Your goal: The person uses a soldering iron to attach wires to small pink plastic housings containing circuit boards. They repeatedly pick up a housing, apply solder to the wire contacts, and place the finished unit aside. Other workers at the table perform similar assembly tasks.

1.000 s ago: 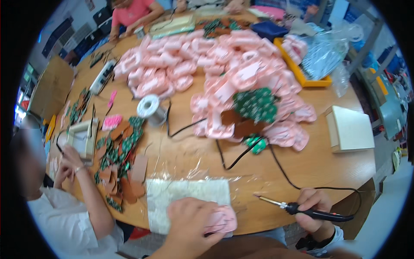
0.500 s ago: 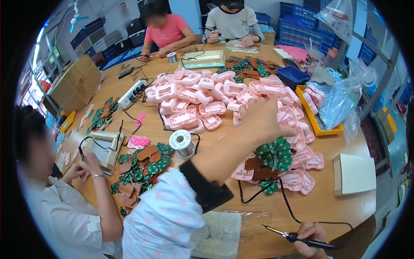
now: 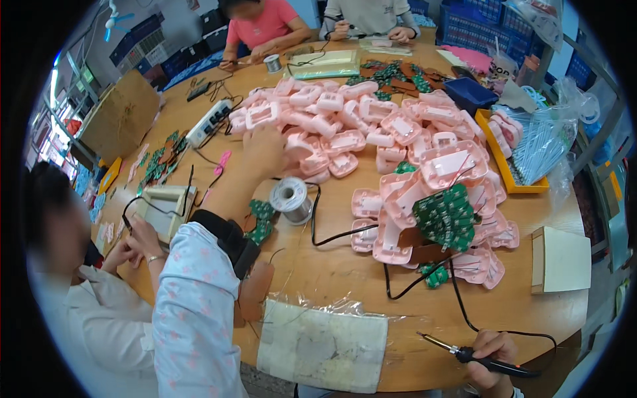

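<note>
The right hand (image 3: 494, 346) holds a soldering iron (image 3: 464, 355) by its handle (image 3: 519, 370), likely against burns; the left hand (image 3: 263, 152) is at pink cases (image 3: 344, 142), its grasp hidden.

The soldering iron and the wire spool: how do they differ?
The soldering iron is long and slender, while the wire spool is short and round. The soldering iron is held in the right hand; the wire spool stands on the table, untouched. The soldering iron is largely black, whereas the wire spool is silvery grey. Both show some silvery colour.
</note>
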Action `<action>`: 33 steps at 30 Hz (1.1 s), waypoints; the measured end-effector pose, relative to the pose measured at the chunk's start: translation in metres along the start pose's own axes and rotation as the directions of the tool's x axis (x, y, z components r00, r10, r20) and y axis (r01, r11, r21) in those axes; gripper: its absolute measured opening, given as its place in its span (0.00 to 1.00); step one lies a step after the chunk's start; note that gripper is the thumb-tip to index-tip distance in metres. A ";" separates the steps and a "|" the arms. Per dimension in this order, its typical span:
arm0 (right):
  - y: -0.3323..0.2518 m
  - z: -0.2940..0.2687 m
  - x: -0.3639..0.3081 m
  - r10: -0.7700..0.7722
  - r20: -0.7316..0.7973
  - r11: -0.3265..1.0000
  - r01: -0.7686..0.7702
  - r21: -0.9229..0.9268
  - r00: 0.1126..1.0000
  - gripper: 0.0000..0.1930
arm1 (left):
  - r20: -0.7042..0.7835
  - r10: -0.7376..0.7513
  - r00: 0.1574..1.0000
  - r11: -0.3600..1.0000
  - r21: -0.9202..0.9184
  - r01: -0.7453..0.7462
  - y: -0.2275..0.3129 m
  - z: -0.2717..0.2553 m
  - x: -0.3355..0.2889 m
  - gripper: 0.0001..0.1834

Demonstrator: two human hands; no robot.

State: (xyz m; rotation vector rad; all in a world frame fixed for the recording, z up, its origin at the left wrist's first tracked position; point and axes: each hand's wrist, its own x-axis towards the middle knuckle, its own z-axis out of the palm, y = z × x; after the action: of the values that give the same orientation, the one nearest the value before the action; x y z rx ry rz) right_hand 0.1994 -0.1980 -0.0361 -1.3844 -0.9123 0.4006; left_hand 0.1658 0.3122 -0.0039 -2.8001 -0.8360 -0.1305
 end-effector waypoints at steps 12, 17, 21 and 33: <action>-0.001 0.005 -0.019 0.000 -0.084 0.997 -0.006 -0.078 0.996 0.16 | 0.266 0.336 0.903 0.418 -0.902 0.110 0.105 -0.082 -0.234 0.18; -0.001 0.010 -0.021 -0.015 -0.058 0.998 0.011 -0.057 0.998 0.16 | -0.039 0.253 0.967 0.527 -0.833 -0.171 0.141 -0.047 -0.280 0.21; -0.007 0.010 -0.018 -0.059 -0.004 0.994 0.059 -0.090 0.998 0.16 | -0.175 -0.127 0.976 0.818 -0.576 0.003 0.134 -0.032 -0.272 0.12; -0.012 0.012 -0.014 -0.069 0.026 0.995 0.071 -0.072 0.997 0.13 | -0.067 -0.076 0.995 0.715 -0.700 0.008 0.135 -0.077 -0.284 0.03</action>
State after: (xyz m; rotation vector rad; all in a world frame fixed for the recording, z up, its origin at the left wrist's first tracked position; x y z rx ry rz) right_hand 0.1783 -0.2027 -0.0299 -1.4121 -1.0003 0.3335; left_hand 0.0007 0.0336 0.0054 -3.4281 -0.9869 -0.7284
